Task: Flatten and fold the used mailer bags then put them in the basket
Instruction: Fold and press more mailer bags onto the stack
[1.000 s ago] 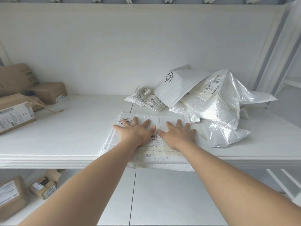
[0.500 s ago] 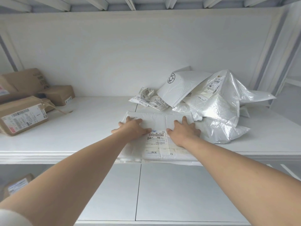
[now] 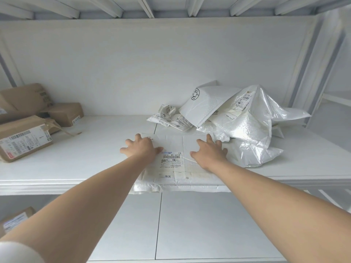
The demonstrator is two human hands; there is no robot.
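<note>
A white padded mailer bag (image 3: 172,168) with a shipping label lies flat on the white shelf (image 3: 79,160), its near edge hanging over the shelf's front. My left hand (image 3: 141,149) presses palm-down on the bag's left part, fingers spread. My right hand (image 3: 209,153) presses flat on its right part, fingers spread toward the far edge. Behind and to the right is a pile of used mailer bags (image 3: 241,118): a white padded one with a black logo (image 3: 205,103), shiny plastic ones, and a crumpled one (image 3: 171,118). No basket is in view.
Brown cardboard parcels (image 3: 24,137) sit at the shelf's left end, a smaller one (image 3: 65,113) behind them. A lower shelf (image 3: 190,224) runs beneath, with another parcel (image 3: 15,219) at its left. The shelf's back wall stands just behind the pile.
Both hands have slid apart across the flat bag, the left going left and the right going right and farther back. The view has tilted up slightly.
</note>
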